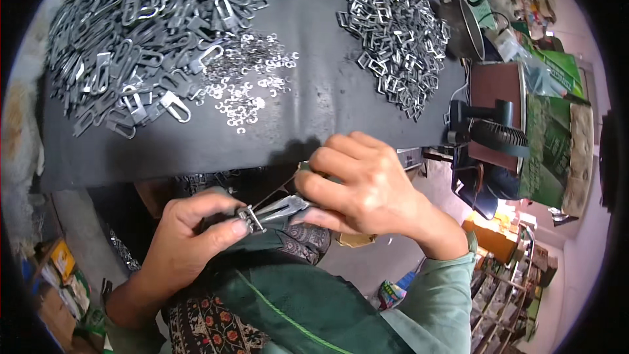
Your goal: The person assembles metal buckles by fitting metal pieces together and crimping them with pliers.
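Observation:
Low in front of the dark table's near edge, my left hand pinches a small shiny metal buckle piece between thumb and fingertips. My right hand is closed round a grey metal tool that looks like a pair of pliers. Its narrow tip points left and meets the buckle piece. The handles are mostly hidden in my right palm. On the table lie a large heap of grey metal loop pieces, a small scatter of C-shaped metal rings and a heap of rectangular metal frames.
The dark table top spans the space ahead of my hands. A small black fan stands off its right edge, near a metal bowl and green cartons. Shelves are at the lower right.

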